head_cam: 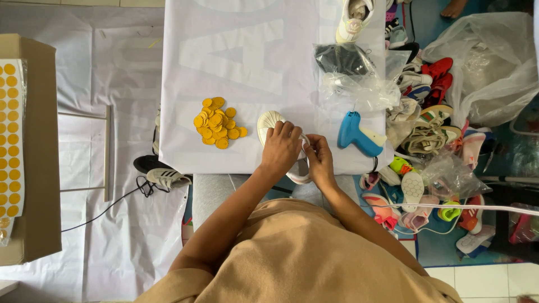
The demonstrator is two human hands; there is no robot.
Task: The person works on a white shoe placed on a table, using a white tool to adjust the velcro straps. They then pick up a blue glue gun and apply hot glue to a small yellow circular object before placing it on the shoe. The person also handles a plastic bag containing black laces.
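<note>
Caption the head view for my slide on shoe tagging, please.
Both hands, left and right, hold a white shoe between yellow discs and a blue tagging gun.

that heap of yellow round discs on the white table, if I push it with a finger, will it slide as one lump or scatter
The yellow discs lie loosely piled, thin and flat, so a push would probably spread them rather than move one lump. They look light, likely sliding easily on the smooth white table cover. Lying flat, they seem unlikely to roll.

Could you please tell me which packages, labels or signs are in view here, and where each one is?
Sticker sheet: far left, on a cardboard box, white with rows of round orange labels.
Clear plastic bag: table's upper right, holding something dark.
Large clear bag: floor, far right, crumpled.
Table cover: white, with big pale lettering.
</note>
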